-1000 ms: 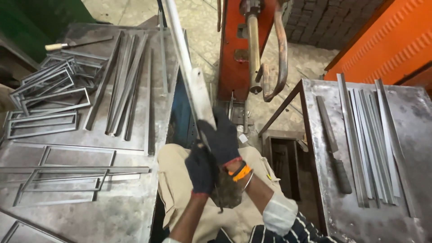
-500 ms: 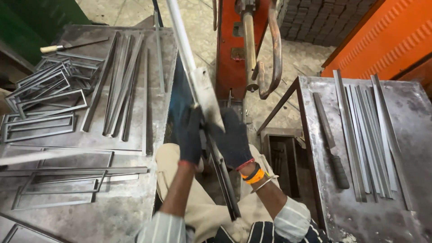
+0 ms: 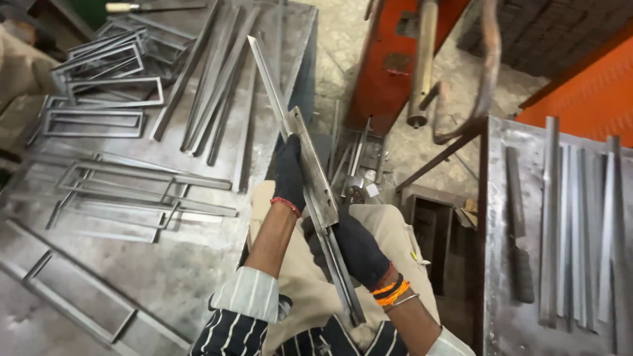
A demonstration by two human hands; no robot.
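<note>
A grey steel workbench point(image 3: 198, 264) on the left carries welded rectangular frames point(image 3: 99, 122) and loose metal strips point(image 3: 211, 86); a second steel table point(image 3: 501, 316) on the right holds more flat bars point(image 3: 567, 224). Between them stands an orange machine column point(image 3: 389, 59) on a rough concrete floor point(image 3: 343, 39).

The benches run out of view at the edges, and the gloves hide the fingertips.

The long metal angle strip point(image 3: 310, 178) lies over the person's lap, its long axis running from upper left to lower right. The left hand point(image 3: 289, 173), in a dark glove, is wrapped around its middle; the right hand point(image 3: 359, 249) clasps it lower down.
</note>
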